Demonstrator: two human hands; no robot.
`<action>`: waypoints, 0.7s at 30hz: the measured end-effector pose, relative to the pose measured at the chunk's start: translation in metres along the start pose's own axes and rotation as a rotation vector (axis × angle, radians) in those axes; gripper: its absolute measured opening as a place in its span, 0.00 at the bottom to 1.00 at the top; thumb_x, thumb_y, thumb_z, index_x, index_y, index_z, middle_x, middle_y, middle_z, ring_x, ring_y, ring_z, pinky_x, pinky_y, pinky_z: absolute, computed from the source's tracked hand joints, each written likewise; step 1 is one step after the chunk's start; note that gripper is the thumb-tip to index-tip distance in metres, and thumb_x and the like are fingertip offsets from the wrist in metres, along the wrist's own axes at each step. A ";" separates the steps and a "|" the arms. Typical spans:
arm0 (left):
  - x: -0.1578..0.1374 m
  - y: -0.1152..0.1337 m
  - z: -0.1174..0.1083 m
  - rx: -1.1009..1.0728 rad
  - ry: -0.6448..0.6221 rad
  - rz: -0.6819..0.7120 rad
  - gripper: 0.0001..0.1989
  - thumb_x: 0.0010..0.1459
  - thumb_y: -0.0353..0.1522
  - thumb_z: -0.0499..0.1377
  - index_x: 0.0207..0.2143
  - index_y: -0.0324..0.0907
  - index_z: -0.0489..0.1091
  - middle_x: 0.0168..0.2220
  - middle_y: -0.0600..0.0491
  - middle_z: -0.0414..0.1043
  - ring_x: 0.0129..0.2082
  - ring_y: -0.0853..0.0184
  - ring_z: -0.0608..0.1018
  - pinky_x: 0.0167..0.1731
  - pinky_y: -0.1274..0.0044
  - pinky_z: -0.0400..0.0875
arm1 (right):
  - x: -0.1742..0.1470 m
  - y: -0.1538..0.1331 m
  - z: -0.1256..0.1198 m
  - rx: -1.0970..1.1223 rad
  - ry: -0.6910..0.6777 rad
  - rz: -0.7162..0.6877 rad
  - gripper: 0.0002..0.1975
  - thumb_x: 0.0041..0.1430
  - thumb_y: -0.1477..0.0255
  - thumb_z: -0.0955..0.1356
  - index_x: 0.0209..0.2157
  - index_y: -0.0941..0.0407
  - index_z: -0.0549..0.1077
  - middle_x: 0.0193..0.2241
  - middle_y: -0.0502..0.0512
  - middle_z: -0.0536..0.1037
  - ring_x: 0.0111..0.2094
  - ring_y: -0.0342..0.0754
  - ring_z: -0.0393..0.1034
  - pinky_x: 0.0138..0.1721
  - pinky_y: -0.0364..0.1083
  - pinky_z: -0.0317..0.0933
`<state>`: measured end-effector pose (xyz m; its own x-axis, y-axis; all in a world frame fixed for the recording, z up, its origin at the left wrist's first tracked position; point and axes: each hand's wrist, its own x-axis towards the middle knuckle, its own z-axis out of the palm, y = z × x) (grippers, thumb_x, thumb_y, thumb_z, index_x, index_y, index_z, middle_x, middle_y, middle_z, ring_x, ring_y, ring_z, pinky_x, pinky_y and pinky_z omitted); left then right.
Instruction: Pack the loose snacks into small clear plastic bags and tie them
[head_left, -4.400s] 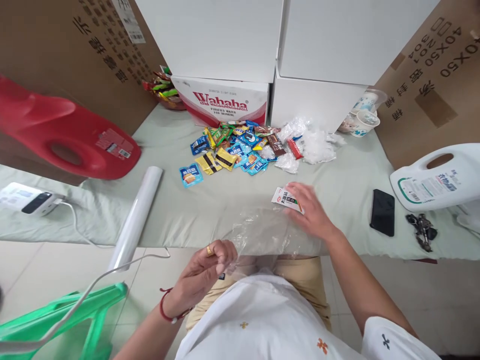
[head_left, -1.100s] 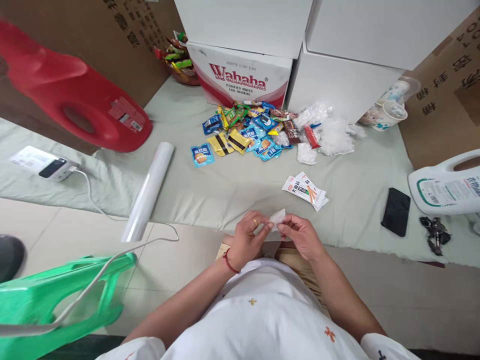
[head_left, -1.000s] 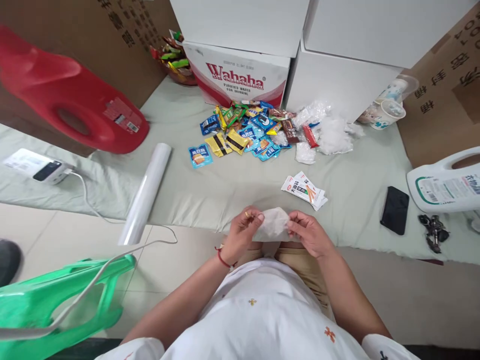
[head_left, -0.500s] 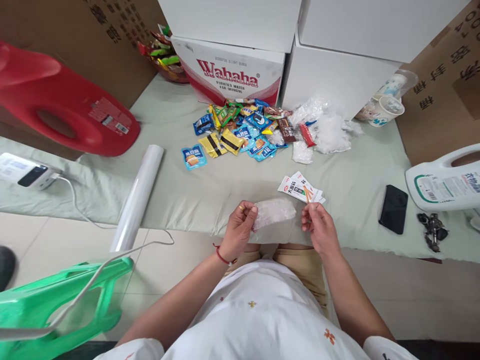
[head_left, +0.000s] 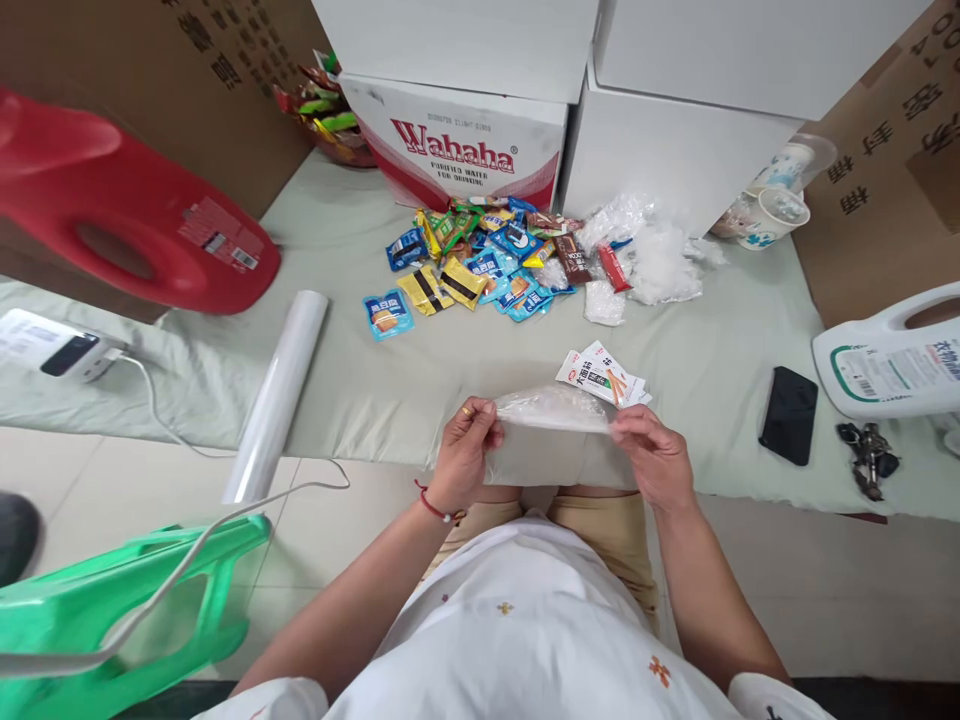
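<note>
A clear plastic bag [head_left: 553, 408] is stretched sideways above the near edge of the cloth-covered table. Its left end is pinched in my left hand [head_left: 466, 445], which has a red bracelet at the wrist. My right hand [head_left: 656, 452] grips the other end between thumb and fingers. Just beyond the bag lie a few white snack packets [head_left: 602, 374], partly overlapping each other and close to my right fingers. Farther back is a pile of small snack packets [head_left: 491, 260] in blue, yellow, green and brown, beside crumpled clear plastic bags [head_left: 660, 262].
White cartons [head_left: 465, 150] stand behind the pile. To the left are a red jug [head_left: 187, 220], a plastic roll [head_left: 277, 400], a white device [head_left: 60, 345] with a cable and a green stool [head_left: 150, 580]. A phone [head_left: 787, 415], keys [head_left: 868, 460] and a white bottle [head_left: 892, 360] lie right.
My right hand has taken hold of the bag's right end. Both hands have moved slightly apart, and the bag is now pulled out longer and flatter.
</note>
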<state>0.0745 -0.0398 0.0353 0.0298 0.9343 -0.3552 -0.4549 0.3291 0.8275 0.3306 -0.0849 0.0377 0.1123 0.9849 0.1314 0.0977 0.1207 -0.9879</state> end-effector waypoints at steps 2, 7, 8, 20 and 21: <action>0.003 0.003 0.001 -0.095 0.029 -0.004 0.20 0.48 0.43 0.74 0.30 0.42 0.68 0.25 0.60 0.66 0.25 0.76 0.70 0.27 0.83 0.67 | -0.003 -0.004 -0.008 -0.111 -0.163 -0.074 0.08 0.63 0.72 0.70 0.35 0.47 0.83 0.37 0.54 0.76 0.38 0.48 0.70 0.38 0.49 0.66; 0.008 0.013 0.004 -0.231 0.041 -0.040 0.23 0.44 0.39 0.76 0.30 0.42 0.66 0.27 0.62 0.65 0.24 0.78 0.69 0.25 0.85 0.68 | -0.002 -0.017 -0.019 -0.521 -0.316 -0.213 0.16 0.62 0.81 0.64 0.32 0.49 0.81 0.43 0.53 0.80 0.47 0.53 0.67 0.45 0.54 0.67; 0.008 0.014 0.005 -0.227 0.039 -0.040 0.23 0.44 0.39 0.76 0.30 0.42 0.66 0.26 0.62 0.65 0.23 0.79 0.68 0.24 0.86 0.67 | -0.002 -0.022 -0.017 -0.525 -0.243 -0.216 0.16 0.63 0.81 0.63 0.32 0.50 0.79 0.43 0.54 0.80 0.46 0.53 0.68 0.45 0.54 0.67; 0.004 0.010 0.003 -0.288 -0.003 -0.139 0.20 0.50 0.40 0.74 0.32 0.44 0.65 0.35 0.60 0.72 0.40 0.69 0.78 0.47 0.70 0.78 | -0.010 -0.003 0.061 -0.919 -0.213 -0.486 0.10 0.67 0.80 0.65 0.41 0.53 0.77 0.37 0.57 0.78 0.38 0.52 0.67 0.40 0.51 0.63; 0.002 0.010 0.000 -0.273 -0.016 -0.143 0.19 0.51 0.40 0.73 0.34 0.44 0.67 0.38 0.59 0.73 0.43 0.68 0.78 0.49 0.69 0.77 | -0.009 0.003 0.061 -0.874 -0.209 -0.467 0.10 0.67 0.80 0.64 0.40 0.53 0.77 0.36 0.57 0.78 0.37 0.52 0.67 0.39 0.51 0.64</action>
<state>0.0702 -0.0346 0.0433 0.1233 0.8840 -0.4509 -0.6675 0.4101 0.6215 0.2698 -0.0862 0.0282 -0.2897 0.8745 0.3890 0.7866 0.4491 -0.4238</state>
